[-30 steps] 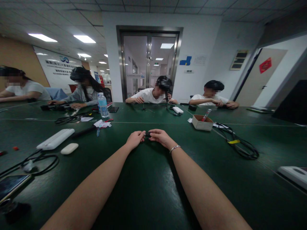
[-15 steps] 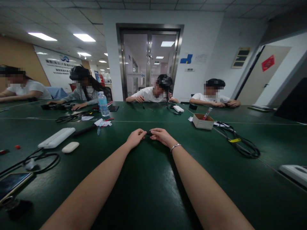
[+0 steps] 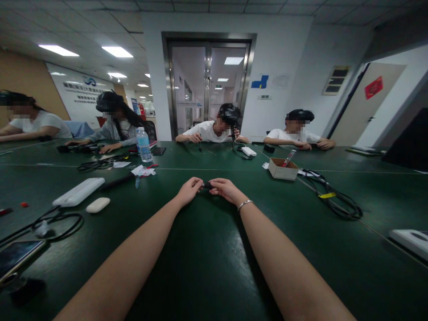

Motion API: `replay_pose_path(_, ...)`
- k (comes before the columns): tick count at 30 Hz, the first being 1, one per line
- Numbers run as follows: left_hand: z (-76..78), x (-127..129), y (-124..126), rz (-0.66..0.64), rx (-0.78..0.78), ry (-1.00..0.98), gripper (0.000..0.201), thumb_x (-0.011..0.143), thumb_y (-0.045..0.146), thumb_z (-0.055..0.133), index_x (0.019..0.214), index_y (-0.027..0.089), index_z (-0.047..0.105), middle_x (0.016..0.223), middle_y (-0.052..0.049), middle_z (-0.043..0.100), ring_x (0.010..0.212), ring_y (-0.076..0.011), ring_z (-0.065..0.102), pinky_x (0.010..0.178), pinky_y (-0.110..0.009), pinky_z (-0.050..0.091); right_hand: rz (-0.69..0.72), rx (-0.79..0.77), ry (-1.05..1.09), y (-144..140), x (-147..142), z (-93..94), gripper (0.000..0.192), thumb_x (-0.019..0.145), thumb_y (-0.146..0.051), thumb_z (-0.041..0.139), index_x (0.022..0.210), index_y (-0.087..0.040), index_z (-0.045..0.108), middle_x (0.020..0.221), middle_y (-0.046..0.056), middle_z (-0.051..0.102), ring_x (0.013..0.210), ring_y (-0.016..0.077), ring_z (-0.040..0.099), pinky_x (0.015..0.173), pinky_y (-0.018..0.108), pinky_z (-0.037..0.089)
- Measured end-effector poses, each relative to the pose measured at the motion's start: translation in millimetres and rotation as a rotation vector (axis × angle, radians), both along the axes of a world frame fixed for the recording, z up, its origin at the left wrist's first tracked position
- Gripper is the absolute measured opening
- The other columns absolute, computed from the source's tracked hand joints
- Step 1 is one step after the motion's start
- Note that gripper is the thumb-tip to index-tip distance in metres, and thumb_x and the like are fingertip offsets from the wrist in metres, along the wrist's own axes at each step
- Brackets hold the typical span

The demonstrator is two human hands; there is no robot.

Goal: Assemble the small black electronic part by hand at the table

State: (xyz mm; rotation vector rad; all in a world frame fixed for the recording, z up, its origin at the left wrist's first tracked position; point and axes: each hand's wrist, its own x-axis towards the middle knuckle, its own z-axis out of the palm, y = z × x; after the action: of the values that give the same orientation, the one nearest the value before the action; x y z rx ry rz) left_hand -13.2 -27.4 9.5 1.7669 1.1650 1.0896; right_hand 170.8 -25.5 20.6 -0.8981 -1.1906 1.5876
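Both my hands meet over the green table (image 3: 214,249), fingertips close together. Between them is a small dark object (image 3: 206,185), too small and too covered by fingers for its kind to show. My left hand (image 3: 189,191) pinches its left end, where a lighter bit shows by the fingertips. My right hand (image 3: 226,189), with a silver bracelet (image 3: 245,204) at the wrist, is closed on the darker right end.
To the left lie a white power bank (image 3: 79,192), a white oval case (image 3: 98,205), a phone (image 3: 18,256) and black cable. A water bottle (image 3: 143,146) stands beyond. At right are a small box (image 3: 283,169) and a coiled cable (image 3: 337,200). Several people sit opposite.
My left hand has shifted slightly up and left, and a little more of the small dark object shows between the fingertips. My right hand stays almost still.
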Motion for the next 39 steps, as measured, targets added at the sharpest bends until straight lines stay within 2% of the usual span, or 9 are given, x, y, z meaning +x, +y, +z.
replay_pose_path(3, -0.8, 0.0, 1.1, -0.011, 0.015, 0.025, 0.031, 0.082, 0.041, 0.043, 0.097, 0.016, 0.055, 0.068, -0.002, 0.058, 0.063, -0.0125, 0.053, 0.060, -0.024, 0.042, 0.008, 0.005, 0.006, 0.6, 0.5, -0.7, 0.010, 0.079, -0.003, 0.060, 0.087, -0.006, 0.061, 0.073, 0.010, 0.064, 0.056, 0.0127, 0.064, 0.052, 0.017, 0.055)
replay_pose_path(13, 3.5, 0.4, -4.5, 0.048, 0.027, 0.043, 0.029, 0.081, 0.041, 0.044, 0.094, 0.019, 0.057, 0.086, -0.004, 0.061, 0.066, -0.0121, 0.054, 0.057, -0.022, 0.042, 0.011, -0.015, -0.005, -3.3, 0.0, 3.2, 0.012, 0.081, -0.001, 0.056, 0.091, -0.005, 0.061, 0.070, 0.009, 0.064, 0.056, 0.0125, 0.064, 0.054, 0.018, 0.055)
replay_pose_path(17, 1.5, 0.4, -3.3, 0.047, 0.017, 0.045, 0.031, 0.081, 0.044, 0.044, 0.094, 0.018, 0.057, 0.079, -0.003, 0.061, 0.063, -0.0117, 0.053, 0.056, -0.022, 0.042, 0.018, -0.014, 0.000, -3.9, 0.4, 3.4, 0.013, 0.082, -0.001, 0.055, 0.092, -0.005, 0.060, 0.071, 0.010, 0.064, 0.056, 0.0124, 0.064, 0.054, 0.018, 0.055)
replay_pose_path(22, 1.5, 0.7, -3.7, 0.059, 0.051, 0.032, 0.028, 0.079, 0.040, 0.048, 0.096, 0.019, 0.058, 0.085, -0.003, 0.060, 0.064, -0.0108, 0.052, 0.057, -0.021, 0.042, 0.016, -0.015, -0.007, -2.4, 0.9, 2.4, 0.013, 0.080, -0.002, 0.058, 0.093, -0.005, 0.060, 0.075, 0.011, 0.065, 0.056, 0.0125, 0.064, 0.054, 0.018, 0.055)
replay_pose_path(26, 1.5, 1.1, -4.1, 0.025, 0.049, 0.015, 0.030, 0.081, 0.041, 0.045, 0.094, 0.018, 0.058, 0.076, -0.002, 0.059, 0.060, -0.0107, 0.051, 0.056, -0.021, 0.041, 0.024, -0.008, 0.003, -1.6, 1.1, 1.8, 0.013, 0.081, -0.001, 0.056, 0.092, -0.005, 0.061, 0.074, 0.011, 0.065, 0.056, 0.0124, 0.064, 0.054, 0.018, 0.055)
replay_pose_path(30, 1.3, 1.1, -3.6, 0.031, 0.066, 0.009, 0.028, 0.079, 0.039, 0.048, 0.097, 0.019, 0.057, 0.081, -0.003, 0.059, 0.062, -0.0106, 0.052, 0.054, -0.021, 0.041, 0.018, -0.010, 0.002, -2.4, 1.5, 2.2, 0.013, 0.080, -0.002, 0.058, 0.092, -0.005, 0.061, 0.074, 0.010, 0.065, 0.057, 0.0126, 0.064, 0.053, 0.018, 0.055)
replay_pose_path(34, 0.3, 0.5, -2.5, 0.015, 0.034, 0.009, 0.032, 0.081, 0.044, 0.043, 0.095, 0.018, 0.057, 0.072, -0.001, 0.058, 0.059, -0.0109, 0.051, 0.052, -0.021, 0.040, 0.016, -0.017, 0.000, -3.1, 1.2, 3.0, 0.012, 0.080, -0.002, 0.059, 0.091, -0.005, 0.061, 0.076, 0.011, 0.065, 0.057, 0.0123, 0.064, 0.054, 0.018, 0.055)
replay_pose_path(39, -0.8, 0.4, -2.1, 0.015, 0.058, 0.004, 0.029, 0.079, 0.040, 0.049, 0.097, 0.019, 0.057, 0.082, -0.003, 0.061, 0.065, -0.0114, 0.053, 0.056, -0.022, 0.042, 0.014, -0.029, -0.004, -3.9, 0.3, 5.0, 0.013, 0.082, 0.000, 0.054, 0.093, -0.005, 0.060, 0.075, 0.010, 0.065, 0.056, 0.0122, 0.064, 0.053, 0.017, 0.055)
